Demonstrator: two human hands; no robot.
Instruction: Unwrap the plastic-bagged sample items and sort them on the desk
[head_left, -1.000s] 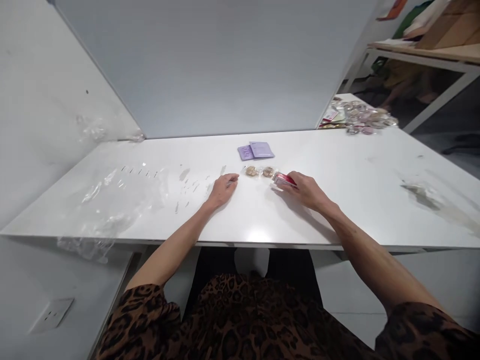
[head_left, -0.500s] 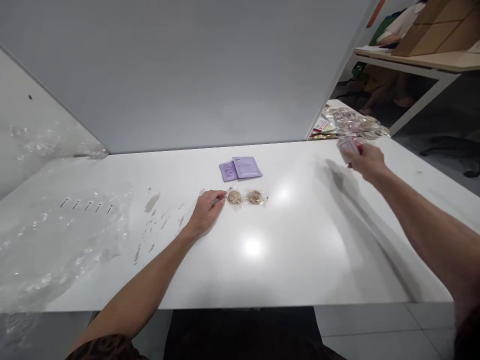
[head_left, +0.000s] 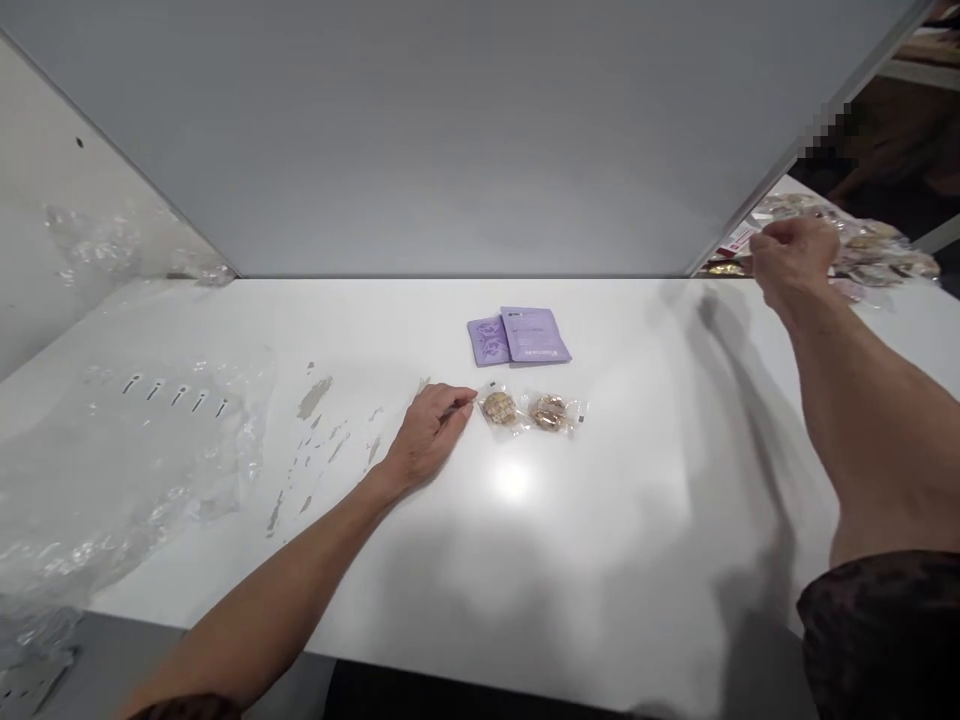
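Note:
My left hand (head_left: 431, 430) rests on the white table, thumb and index finger drawn together at the left edge of a clear-wrapped round cookie (head_left: 499, 407). A second wrapped cookie (head_left: 548, 412) lies just right of it. Behind them are two flat purple sachets, the larger sachet (head_left: 536, 336) partly overlapping the smaller sachet (head_left: 487, 342). At the far right, my right hand (head_left: 795, 255) is over a pile of clear-wrapped packets (head_left: 877, 245), its fingers curled and pointing down. Its fingertips, and whatever they hold, are hidden behind the hand.
A grey panel (head_left: 450, 140) stands along the back of the white table (head_left: 600, 560). Crumpled clear plastic (head_left: 150, 450) covers the left side, with worn patches (head_left: 315, 397) beside it. Another table and dark shapes show beyond the panel at the upper right.
My right hand has moved back to the pile; the small white and red packet seen in it before no longer shows. The view has tilted down and turned. The left hand stays by the cookie.

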